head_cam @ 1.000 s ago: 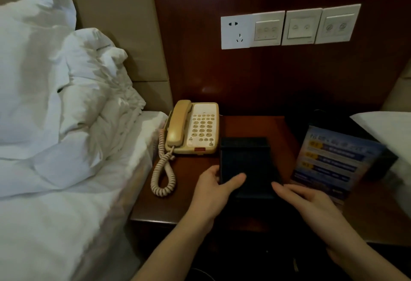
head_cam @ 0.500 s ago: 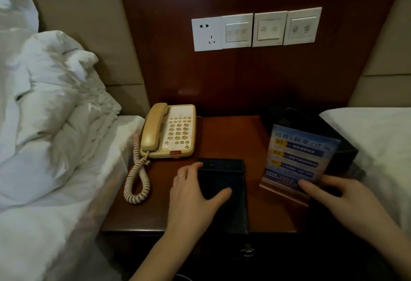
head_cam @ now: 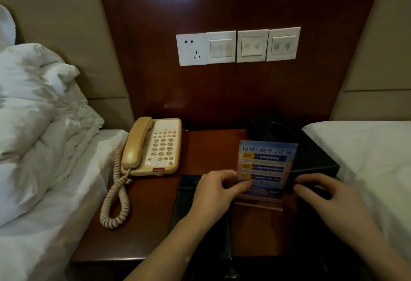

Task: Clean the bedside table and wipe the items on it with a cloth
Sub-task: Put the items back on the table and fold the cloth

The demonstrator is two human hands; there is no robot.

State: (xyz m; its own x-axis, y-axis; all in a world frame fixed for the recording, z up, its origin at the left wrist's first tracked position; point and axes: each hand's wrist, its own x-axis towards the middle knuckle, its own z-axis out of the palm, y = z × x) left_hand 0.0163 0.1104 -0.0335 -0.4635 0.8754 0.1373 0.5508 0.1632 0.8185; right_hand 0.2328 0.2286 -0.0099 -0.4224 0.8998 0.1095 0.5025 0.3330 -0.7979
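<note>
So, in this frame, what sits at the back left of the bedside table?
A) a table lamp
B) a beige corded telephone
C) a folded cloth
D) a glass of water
B: the beige corded telephone rests at the back left of the bedside table, its coiled cord trailing toward the front edge.

I note the table (head_cam: 209, 145) top as reddish-brown wood with a smooth, semi-gloss finish. Wall panel (head_cam: 222, 9) behind it: darker wood, polished, with a bright glare patch. Telephone (head_cam: 153, 147): beige plastic, smooth, with a coiled plastic cord (head_cam: 115, 200). Sign card (head_cam: 264, 165): glossy blue print in a clear stand. Black box (head_cam: 311, 158): matt dark surface, material unclear. Switch plates (head_cam: 238, 46): white, smooth plastic. Bedding (head_cam: 40, 114): white cloth, rumpled. Headboard (head_cam: 60, 36): tan padded panels, matt.
</note>
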